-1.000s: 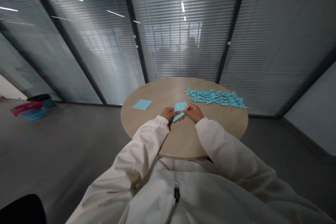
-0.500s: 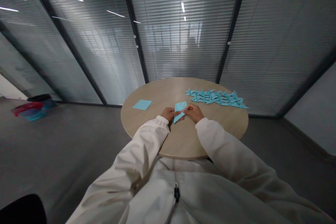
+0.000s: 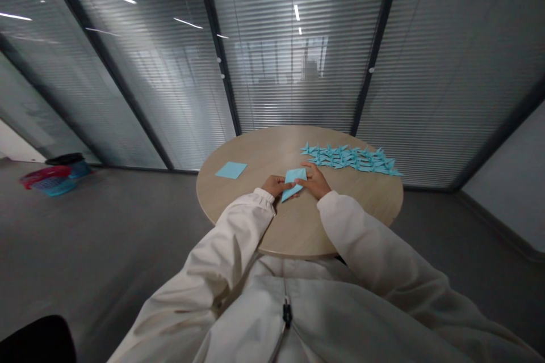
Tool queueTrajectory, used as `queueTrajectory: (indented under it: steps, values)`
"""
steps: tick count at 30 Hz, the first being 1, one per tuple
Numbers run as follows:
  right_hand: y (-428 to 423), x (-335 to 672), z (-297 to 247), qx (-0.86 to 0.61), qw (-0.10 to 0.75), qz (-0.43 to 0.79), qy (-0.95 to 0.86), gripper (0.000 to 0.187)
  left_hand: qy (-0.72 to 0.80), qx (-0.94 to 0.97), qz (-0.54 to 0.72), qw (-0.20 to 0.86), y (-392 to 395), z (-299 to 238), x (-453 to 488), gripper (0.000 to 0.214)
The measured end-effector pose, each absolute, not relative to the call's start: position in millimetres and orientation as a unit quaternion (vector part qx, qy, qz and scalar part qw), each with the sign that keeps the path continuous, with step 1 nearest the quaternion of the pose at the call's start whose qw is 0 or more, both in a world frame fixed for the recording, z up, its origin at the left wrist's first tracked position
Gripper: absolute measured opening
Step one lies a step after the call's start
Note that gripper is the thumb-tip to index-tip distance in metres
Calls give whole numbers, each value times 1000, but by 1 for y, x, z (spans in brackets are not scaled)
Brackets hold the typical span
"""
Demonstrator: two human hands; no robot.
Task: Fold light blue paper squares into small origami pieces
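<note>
A partly folded piece of light blue origami paper (image 3: 293, 177) is held between my two hands, just above the round table's middle. It has a kite-like outline with a point toward me. My left hand (image 3: 275, 185) pinches its left side, thumb on top and fingers underneath. On the right side, my right hand (image 3: 315, 180) grips the paper, its thumb on the face and its index finger near the upper right corner. To the left lies a flat stack or sheet of blue square paper (image 3: 231, 169). Several folded blue paper cranes (image 3: 349, 157) stand in rows at the back right.
The round wooden table (image 3: 272, 150) ends close to my body. Beyond it rises a glass partition with blinds (image 3: 293, 96). Baskets, one red and blue (image 3: 51, 180), stand on the floor at far left. A dark rounded object (image 3: 38, 340) shows at the lower left.
The paper has turned and tilted slightly between my hands. My right index finger has moved up toward its upper right corner. The cranes and the square paper stay put.
</note>
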State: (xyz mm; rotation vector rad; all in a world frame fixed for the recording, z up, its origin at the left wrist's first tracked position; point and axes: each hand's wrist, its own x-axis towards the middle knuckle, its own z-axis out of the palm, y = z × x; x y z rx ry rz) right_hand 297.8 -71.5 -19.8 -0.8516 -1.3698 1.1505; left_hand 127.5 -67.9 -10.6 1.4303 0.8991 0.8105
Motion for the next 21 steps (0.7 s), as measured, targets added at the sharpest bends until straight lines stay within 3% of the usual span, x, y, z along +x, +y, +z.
queueTrajectory:
  steps: [8, 13, 16, 21]
  values:
    - [-71, 300, -20, -368, 562, 433, -600, 52, 365, 594, 316, 644, -73, -9, 131, 43]
    - [-69, 300, -21, -354, 573, 448, -588, 62, 363, 611, 341, 615, -69, -12, 129, 46]
    - [-67, 298, -22, -371, 581, 468, -553, 68, 393, 602, 419, 554, -60, -13, 126, 45]
    - [-67, 294, -24, -387, 491, 513, -589, 40, 395, 550, 548, 491, -52, -13, 128, 47]
